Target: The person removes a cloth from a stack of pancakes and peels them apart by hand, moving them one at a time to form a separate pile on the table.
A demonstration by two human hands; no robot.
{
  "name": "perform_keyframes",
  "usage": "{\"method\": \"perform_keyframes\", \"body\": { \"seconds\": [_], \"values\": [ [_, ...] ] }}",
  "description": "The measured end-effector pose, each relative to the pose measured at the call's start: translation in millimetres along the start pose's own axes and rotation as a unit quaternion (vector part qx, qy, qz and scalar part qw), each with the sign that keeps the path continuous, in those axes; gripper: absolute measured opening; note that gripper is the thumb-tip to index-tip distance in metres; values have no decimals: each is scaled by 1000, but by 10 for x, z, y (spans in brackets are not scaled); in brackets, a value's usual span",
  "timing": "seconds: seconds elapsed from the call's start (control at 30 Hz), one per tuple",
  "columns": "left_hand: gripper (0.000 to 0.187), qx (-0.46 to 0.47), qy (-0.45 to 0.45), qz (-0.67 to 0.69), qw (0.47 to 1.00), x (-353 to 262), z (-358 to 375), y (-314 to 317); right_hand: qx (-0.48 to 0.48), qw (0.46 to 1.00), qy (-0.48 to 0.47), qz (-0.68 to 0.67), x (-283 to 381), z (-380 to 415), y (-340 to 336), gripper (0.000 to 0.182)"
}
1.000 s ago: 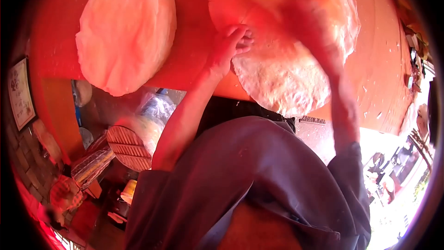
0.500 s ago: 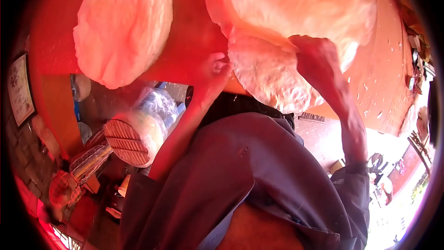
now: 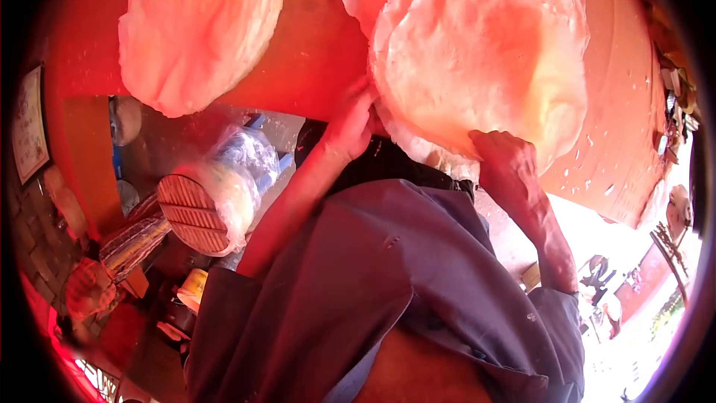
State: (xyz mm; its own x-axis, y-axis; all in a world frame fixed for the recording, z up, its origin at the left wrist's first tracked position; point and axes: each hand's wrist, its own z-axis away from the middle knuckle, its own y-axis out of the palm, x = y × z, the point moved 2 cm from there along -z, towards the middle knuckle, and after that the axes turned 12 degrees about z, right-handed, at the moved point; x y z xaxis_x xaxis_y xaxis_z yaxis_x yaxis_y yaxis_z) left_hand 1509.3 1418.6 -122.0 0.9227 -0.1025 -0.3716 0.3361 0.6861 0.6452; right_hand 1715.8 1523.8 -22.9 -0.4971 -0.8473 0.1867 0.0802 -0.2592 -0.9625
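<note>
Thin round flatbreads lie in an overlapping pile on the right of the table, the top flatbread [image 3: 462, 60] pale and wrinkled. My right hand [image 3: 509, 160] grips its near edge, thumb on top and the other fingers curled. At the left rim of that pile, my left hand [image 3: 352, 123] has its fingers drawn together against the edge; the fingertips are slightly blurred. Part of a lower flatbread [image 3: 418, 145] shows beneath, hanging over the table's near edge. To the left sits a separate stack of flatbreads [image 3: 201, 30], touched by neither hand.
The orange-red table [image 3: 313, 45] carries scattered crumbs on its right side. Below it on the left stands a round slatted wooden lid or board [image 3: 192, 215] with clear plastic wrapping [image 3: 250, 160] behind. A framed sheet [image 3: 30, 125] is at the far left.
My right hand has drawn down toward me with the flatbread's edge, and the sheet now lies flatter over the pile. My left hand has closed in slightly at the left rim.
</note>
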Motion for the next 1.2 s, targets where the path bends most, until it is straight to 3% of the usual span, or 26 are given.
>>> {"method": "perform_keyframes", "body": {
  "seconds": [0.1, 0.2, 0.27, 0.3, 0.33, 0.4, 0.63, 0.73, 0.8, 0.87, 0.93, 0.97, 1.0, 1.03, 1.07, 1.13, 1.17, 1.2],
  "values": [
    [36, 30, -43, -12, 999, -49, 21, -7, -23, 1000, -2, 2, -10, 221, 45, 30],
    [36, 23, 6, 12, 1000, -11, -71, -20, 10, 1000, -23, 13, -94, 273, 153, 33],
    [35, 44, -19, 10, 999, -64, 61, 6, 21, 998, -17, -58, -56, 298, 71, 38],
    [34, 76, -42, 10, 996, -71, 73, 86, -12, 990, -46, -130, 39, 215, -73, 56],
    [34, 78, -43, 10, 996, -43, 57, 85, -12, 991, -44, -128, 86, 92, -101, 56],
    [31, 110, 49, -66, 991, 0, 57, 93, -17, 982, 48, -183, 116, -130, -85, 64],
    [29, 150, 62, -55, 985, 47, 151, 201, -89, 975, 91, -184, 300, -296, -49, 51],
    [25, 164, 88, -82, 979, 62, 212, 273, -87, 983, 126, -102, 367, -347, -48, 45],
    [23, 163, 99, -135, 972, 40, 270, 302, 18, 990, 143, 3, 418, -420, 32, 40],
    [21, 161, 115, -186, 962, 5, 257, 344, 13, 990, 140, 9, 370, -499, -46, 36],
    [18, 163, 147, -244, 945, 19, 290, 363, -21, 982, 166, -94, 401, -604, -304, 34],
    [18, 165, 147, -244, 944, 42, 312, 384, -29, 990, 117, -71, 427, -661, -237, 31],
    [17, 172, 203, -325, 908, 51, 335, 430, -30, 973, 124, -190, 428, -687, -192, 34],
    [17, 175, 257, -402, 861, 52, 346, 473, -20, 964, 174, -203, 460, -701, -175, 37],
    [17, 174, 261, -402, 860, 51, 334, 502, -9, 951, 221, -215, 487, -710, -166, 41],
    [21, 220, 433, -542, 686, 74, 404, 609, -38, 934, 204, -291, 403, -706, -235, 41],
    [28, 174, 454, -756, 437, 133, 518, 705, -45, 941, 190, -277, 428, -719, -364, 37],
    [28, 176, 456, -755, 437, 144, 522, 760, -32, 920, 200, -336, 381, -721, -407, 35]
  ]
}}
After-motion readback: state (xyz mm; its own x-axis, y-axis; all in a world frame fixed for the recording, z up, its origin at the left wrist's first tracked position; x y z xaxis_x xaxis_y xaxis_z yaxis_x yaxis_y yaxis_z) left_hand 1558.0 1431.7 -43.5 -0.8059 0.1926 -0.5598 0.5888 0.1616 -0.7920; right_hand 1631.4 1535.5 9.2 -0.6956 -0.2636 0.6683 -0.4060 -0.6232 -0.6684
